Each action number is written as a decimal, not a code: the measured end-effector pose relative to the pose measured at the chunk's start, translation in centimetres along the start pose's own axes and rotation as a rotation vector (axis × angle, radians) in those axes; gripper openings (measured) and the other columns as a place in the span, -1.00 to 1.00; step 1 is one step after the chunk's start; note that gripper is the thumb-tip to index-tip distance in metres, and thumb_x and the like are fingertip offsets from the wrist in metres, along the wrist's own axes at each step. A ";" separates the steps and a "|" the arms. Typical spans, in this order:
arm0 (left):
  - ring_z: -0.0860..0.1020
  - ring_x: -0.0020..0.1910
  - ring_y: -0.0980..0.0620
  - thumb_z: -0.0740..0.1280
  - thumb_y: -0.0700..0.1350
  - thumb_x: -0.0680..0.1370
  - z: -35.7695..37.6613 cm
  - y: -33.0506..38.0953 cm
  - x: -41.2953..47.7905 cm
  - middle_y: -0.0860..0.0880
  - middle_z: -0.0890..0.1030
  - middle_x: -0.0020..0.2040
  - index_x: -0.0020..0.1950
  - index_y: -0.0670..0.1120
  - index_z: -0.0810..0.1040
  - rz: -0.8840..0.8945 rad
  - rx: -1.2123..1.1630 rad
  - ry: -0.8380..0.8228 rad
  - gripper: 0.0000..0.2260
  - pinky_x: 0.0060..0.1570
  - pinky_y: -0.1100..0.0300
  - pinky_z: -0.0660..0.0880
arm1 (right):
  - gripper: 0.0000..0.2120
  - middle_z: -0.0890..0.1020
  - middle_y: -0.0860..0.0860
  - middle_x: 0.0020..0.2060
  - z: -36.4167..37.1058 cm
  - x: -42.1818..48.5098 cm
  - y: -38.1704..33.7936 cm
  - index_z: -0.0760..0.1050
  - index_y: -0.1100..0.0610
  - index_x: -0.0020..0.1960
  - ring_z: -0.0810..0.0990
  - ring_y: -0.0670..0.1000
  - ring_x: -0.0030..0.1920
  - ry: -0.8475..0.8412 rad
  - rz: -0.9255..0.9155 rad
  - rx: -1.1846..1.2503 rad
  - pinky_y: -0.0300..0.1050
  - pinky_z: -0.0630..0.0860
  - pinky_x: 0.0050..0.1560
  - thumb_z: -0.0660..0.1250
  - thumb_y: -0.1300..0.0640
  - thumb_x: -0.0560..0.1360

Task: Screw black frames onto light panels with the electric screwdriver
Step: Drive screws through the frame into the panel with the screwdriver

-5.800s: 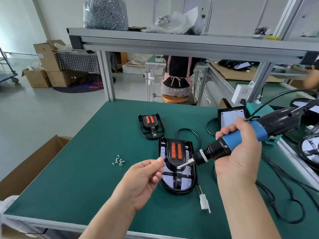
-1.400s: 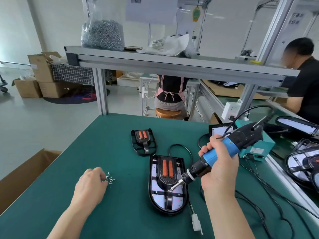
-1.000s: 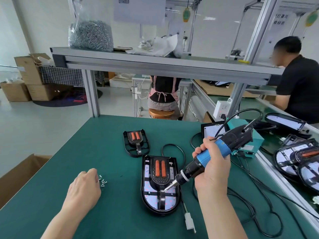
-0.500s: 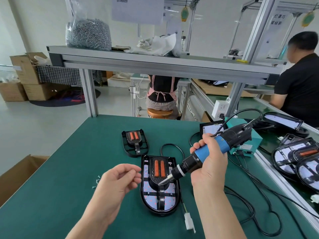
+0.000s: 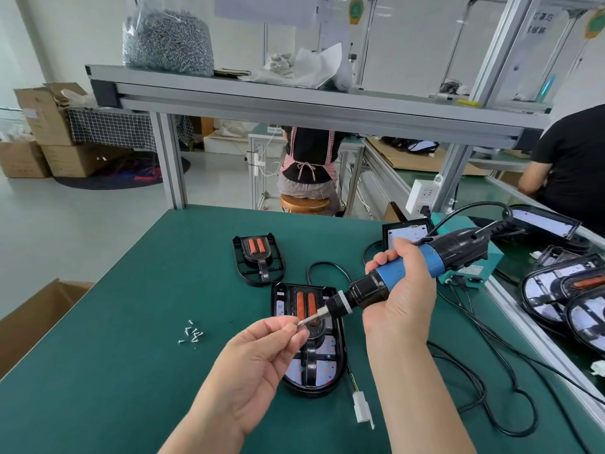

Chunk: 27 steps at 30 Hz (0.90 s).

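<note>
**Screw meets bit above the panel**

At the left of the green surface (image 5: 124,371) lies a small cluster of loose screws (image 5: 192,334), too fine to count exactly. Just right of them the left hand (image 5: 262,352) is raised, thumb and forefinger pinching one screw (image 5: 298,324) and offering it to the driver's tip.

Behind it, farther from the person, lies one spare black frame (image 5: 258,260) with two orange bars and no panel under it that I can make out. Directly below the pinched screw lies the one light panel (image 5: 324,353) being worked, its black frame (image 5: 309,365) laid on top. Its long axis runs away from the person, rounded end nearest, with a white connector (image 5: 361,412) trailing off its near right.

The single electric screwdriver (image 5: 366,291) slants from upper right down to lower left, so its bit points straight at the left fingertips and not down at the frame. The right hand (image 5: 404,303) is wrapped round its blue grip. Both hands hover over the panel, the left hand's fingertips nearer the frame's middle.

My reading is that the next move depends on seating the screw on the bit, then tipping the driver upright over a hole below.

At the far right, on the neighbouring bench, at least two more framed panels (image 5: 556,290) lie overlapping.
</note>
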<state>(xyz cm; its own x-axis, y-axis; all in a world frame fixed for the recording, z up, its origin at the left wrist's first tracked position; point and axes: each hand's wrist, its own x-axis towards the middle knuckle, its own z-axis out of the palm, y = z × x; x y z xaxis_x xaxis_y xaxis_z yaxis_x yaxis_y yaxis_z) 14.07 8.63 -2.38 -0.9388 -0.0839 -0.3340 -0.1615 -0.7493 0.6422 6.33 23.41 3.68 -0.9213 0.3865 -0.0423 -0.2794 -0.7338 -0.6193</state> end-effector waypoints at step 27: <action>0.68 -0.32 0.01 0.36 -0.38 0.51 1.3 -2.0 0.2 -0.21 0.67 -0.17 0.01 -0.37 0.59 -0.042 -0.232 0.154 -0.90 -0.36 0.31 0.61 | -0.87 0.50 -0.04 -0.43 -0.2 0.8 1.0 0.47 0.14 -0.04 0.50 -0.04 -0.44 0.042 -0.035 0.005 -0.20 0.50 -0.38 0.39 0.31 0.52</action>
<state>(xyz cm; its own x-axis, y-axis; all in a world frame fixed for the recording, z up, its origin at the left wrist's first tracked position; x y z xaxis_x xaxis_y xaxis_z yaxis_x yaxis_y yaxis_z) 13.83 10.93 -2.86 -0.8727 -0.1348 -0.4693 -0.1090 -0.8831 0.4564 5.37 23.12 2.83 -0.8989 0.4349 -0.0538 -0.3126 -0.7223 -0.6169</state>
